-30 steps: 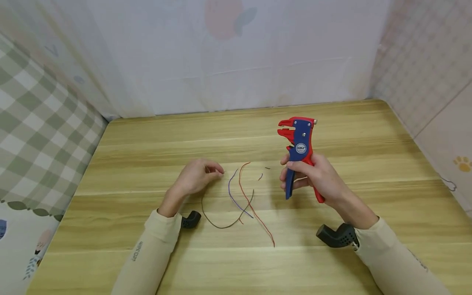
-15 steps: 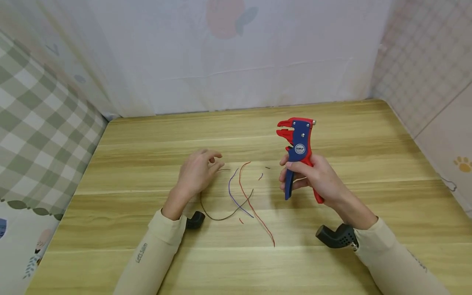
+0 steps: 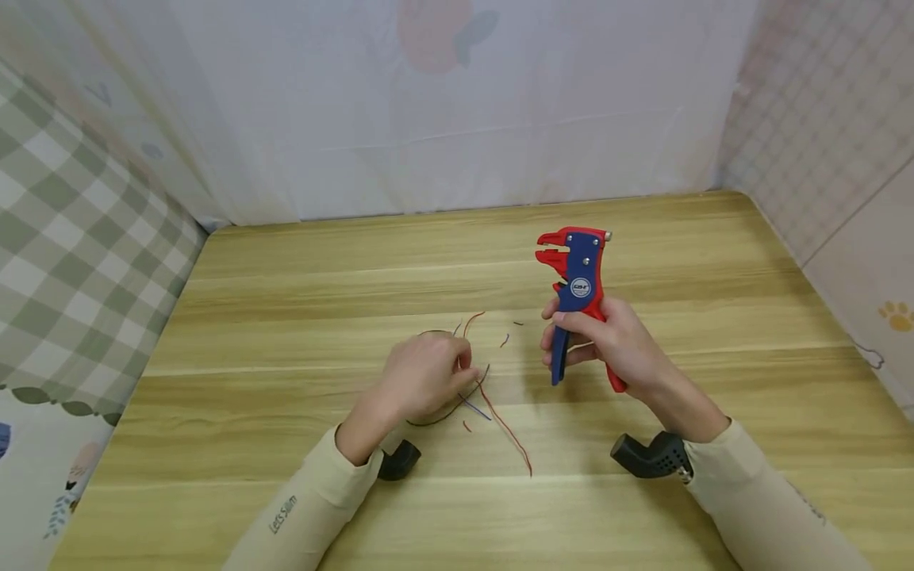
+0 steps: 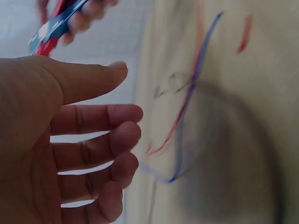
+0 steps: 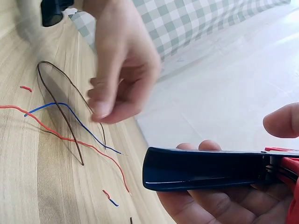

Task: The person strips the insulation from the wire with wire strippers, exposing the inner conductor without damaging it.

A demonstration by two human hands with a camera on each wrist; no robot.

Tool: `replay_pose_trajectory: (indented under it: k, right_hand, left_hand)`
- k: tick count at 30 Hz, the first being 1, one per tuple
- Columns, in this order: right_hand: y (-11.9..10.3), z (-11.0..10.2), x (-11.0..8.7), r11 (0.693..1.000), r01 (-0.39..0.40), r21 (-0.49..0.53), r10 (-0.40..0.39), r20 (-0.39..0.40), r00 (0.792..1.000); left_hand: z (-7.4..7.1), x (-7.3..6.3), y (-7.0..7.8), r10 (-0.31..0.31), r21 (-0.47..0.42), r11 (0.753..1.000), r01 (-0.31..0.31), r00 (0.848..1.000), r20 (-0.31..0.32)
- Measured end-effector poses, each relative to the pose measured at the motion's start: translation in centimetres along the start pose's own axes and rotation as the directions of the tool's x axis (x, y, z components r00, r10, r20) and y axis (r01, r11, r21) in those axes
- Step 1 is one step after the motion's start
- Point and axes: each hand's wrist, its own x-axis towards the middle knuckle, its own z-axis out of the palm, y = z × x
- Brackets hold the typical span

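My right hand [image 3: 621, 341] grips a red and blue wire stripper [image 3: 581, 274] by its handles, head upward, its two red jaws apart. The left hand [image 3: 424, 377] hovers over the wires with loosely bent fingers. In the left wrist view nothing lies between its thumb [image 4: 100, 79] and fingers. Beneath it on the table lie a looped brown wire [image 5: 83, 163], a blue wire [image 3: 474, 408] and a long red wire [image 3: 510, 434]. The wires cross each other. In the head view, the left hand hides parts of all three.
A short red scrap [image 3: 467, 427] lies in front of the left hand. Between the hands are a red and blue scrap [image 3: 505, 340] and a small dark scrap [image 3: 518, 323]. The wooden table [image 3: 300, 277] meets a pale curtain [image 3: 457, 159] at the back.
My left hand was pinching near the brown wire's end, then let it go. It has since moved right and nearer, over the crossing wires. The right hand and wire stripper have stayed almost still.
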Motion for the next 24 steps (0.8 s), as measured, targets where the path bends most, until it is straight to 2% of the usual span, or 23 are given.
replay_pose_trajectory:
  k: [3,8,12,16,19,21,24]
  right_hand:
    - [0.1,0.0,0.0,1.000,-0.001,0.000,0.001,-0.002,1.000]
    - [0.1,0.1,0.0,1.000,0.003,-0.004,-0.003,-0.009,1.000]
    - [0.1,0.1,0.1,1.000,0.010,0.004,-0.010,-0.010,1.000]
    - [0.0,0.1,0.2,1.000,0.002,-0.003,-0.002,-0.025,1.000]
    - [0.1,0.0,0.4,0.996,-0.026,-0.081,0.021,-0.059,0.998]
    - [0.2,-0.1,0.5,0.982,-0.051,-0.181,0.035,-0.089,0.995]
    - [0.5,-0.5,0.7,0.925,-0.091,-0.370,0.045,-0.129,0.991]
  left_hand:
    - [1.2,0.0,0.8,-0.008,0.044,0.999,0.006,0.999,0.036]
    - [2.2,0.1,0.8,-0.033,0.052,0.998,0.030,0.998,0.050]
    - [1.7,0.1,0.7,-0.022,0.022,1.000,0.020,0.997,0.068]
    - [0.3,-0.7,0.6,-0.002,-0.007,1.000,0.002,0.999,0.036]
    - [-0.7,-2.0,0.2,0.041,-0.018,0.999,-0.041,0.999,0.002]
    - [-1.0,-3.0,-0.1,0.078,-0.018,0.997,-0.077,0.997,0.008]
    - [-1.0,-4.3,-0.6,0.128,-0.016,0.992,-0.128,0.991,0.042]
